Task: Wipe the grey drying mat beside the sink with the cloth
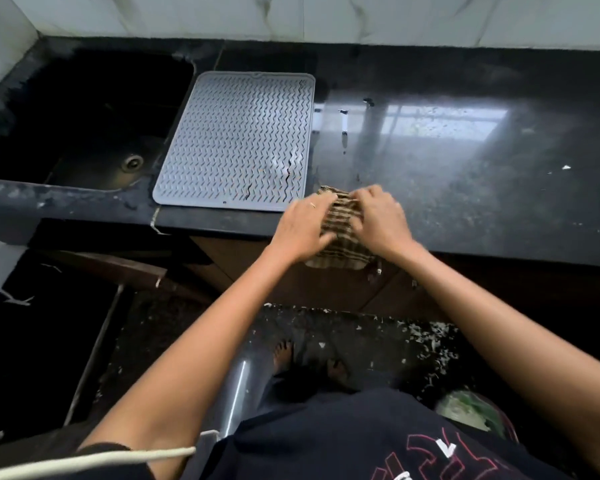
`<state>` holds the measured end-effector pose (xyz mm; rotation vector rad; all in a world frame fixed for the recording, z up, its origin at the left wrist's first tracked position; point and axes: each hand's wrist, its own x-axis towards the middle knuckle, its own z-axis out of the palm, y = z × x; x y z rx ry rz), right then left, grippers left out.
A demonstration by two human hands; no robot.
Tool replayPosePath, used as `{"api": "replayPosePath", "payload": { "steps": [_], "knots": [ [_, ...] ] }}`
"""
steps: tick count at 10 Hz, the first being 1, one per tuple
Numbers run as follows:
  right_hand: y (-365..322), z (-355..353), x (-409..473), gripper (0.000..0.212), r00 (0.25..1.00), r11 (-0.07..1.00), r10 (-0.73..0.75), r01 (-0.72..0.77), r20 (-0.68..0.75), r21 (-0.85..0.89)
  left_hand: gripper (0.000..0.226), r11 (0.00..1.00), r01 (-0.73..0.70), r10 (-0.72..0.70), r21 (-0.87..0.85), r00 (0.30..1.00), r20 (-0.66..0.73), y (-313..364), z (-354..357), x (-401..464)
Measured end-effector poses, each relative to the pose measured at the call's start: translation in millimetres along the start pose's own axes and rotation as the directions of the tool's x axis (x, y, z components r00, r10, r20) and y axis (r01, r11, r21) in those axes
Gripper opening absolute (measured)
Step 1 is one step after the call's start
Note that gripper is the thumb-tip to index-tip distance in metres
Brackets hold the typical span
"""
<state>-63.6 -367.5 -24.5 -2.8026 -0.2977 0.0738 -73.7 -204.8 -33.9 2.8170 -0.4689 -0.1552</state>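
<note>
Currently, your fingers (326, 206) on both sides are curled and clamped on the cloth (340, 230), bunching it into a pad, likely to make a firmer wiping face. Left hand (300, 230): grips the cloth's left edge. Right hand (383, 220): grips its right edge. Cloth: brown, striped, at the tabletop's (465, 202) front edge, its lower part hanging over. Grey drying mat (238, 140): flat, just left of the cloth, beside the sink (84, 116), not yet touched.
</note>
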Motion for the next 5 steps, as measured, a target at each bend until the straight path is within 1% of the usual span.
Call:
{"api": "replayPosePath", "payload": {
  "steps": [1, 2, 3, 4, 5],
  "knots": [
    [8.4, 27.7, -21.7, 0.099, 0.948, 0.96, -0.124, 0.189, 0.292, -0.206, 0.099, 0.983, -0.103, 0.064, 0.153, 0.968, 0.241, -9.7, 25.1, -14.8],
    [18.0, 36.2, -24.3, 0.112, 0.95, 0.922, -0.161, 0.242, 0.268, -0.303, 0.097, 0.974, -0.079, 0.047, 0.211, 0.987, 0.154, -14.0, 35.0, -16.9],
    [18.0, 29.1, -15.7, 0.105, 0.953, 0.922, -0.144, 0.227, 0.266, -0.315, 0.095, 0.982, -0.038, 0.008, 0.187, 0.987, 0.16, -13.3, 28.3, -9.6],
    [13.7, 24.5, -12.2, 0.111, 0.919, 0.928, -0.117, 0.236, 0.375, -0.289, 0.092, 0.993, -0.045, 0.015, 0.111, 0.967, 0.254, -8.6, 17.1, -8.3],
    [9.0, -9.6, 5.1, 0.107, 0.87, 0.964, -0.08, 0.191, 0.487, -0.183, 0.07, 0.995, 0.043, -0.008, -0.088, 0.93, 0.368, -11.3, -17.3, 2.6]
  ]
}}
